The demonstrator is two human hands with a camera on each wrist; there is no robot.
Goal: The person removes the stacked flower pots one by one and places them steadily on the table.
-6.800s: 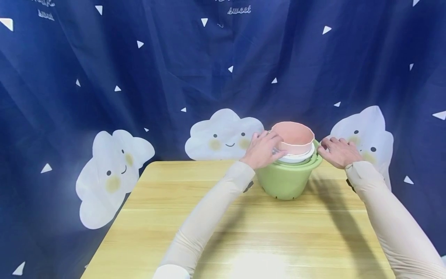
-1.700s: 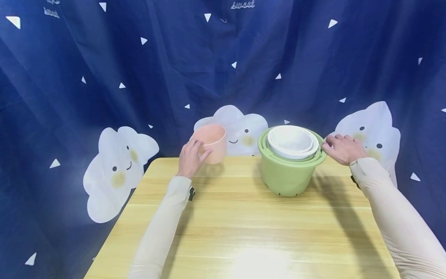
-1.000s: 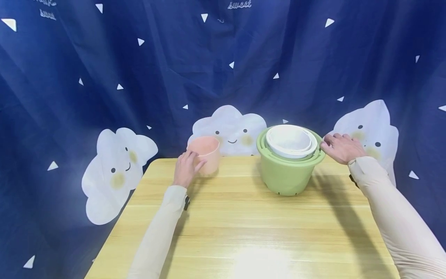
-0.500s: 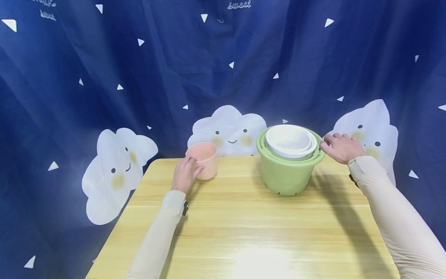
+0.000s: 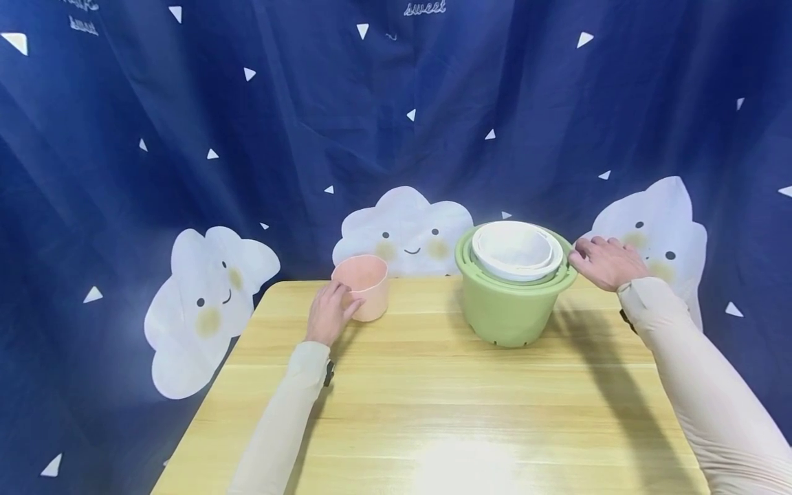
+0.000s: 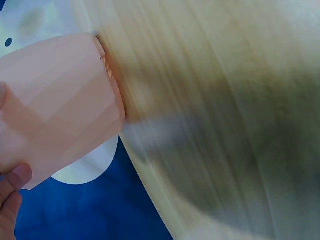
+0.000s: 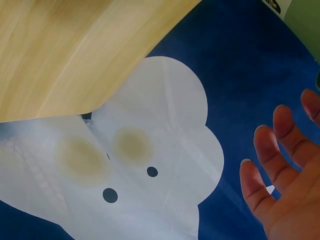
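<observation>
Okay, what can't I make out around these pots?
- Pink pot, near-left side: head view, behind the left hand.
- Below the white rim: head view, inside the green pot.
- Part of the right hand: right wrist view, cut off by right edge.
- Much table grain: left wrist view, blurred.

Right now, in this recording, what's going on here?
A person is handling plant-pot-like containers at a wooden table. Their left hand holds a pink pot by its side, upright near the table's far edge; it seems to be standing on the wood. Their right hand, fingers loosely spread, is at the rim of a larger green pot. White pots sit nested inside the green one, apart from the pink pot.
</observation>
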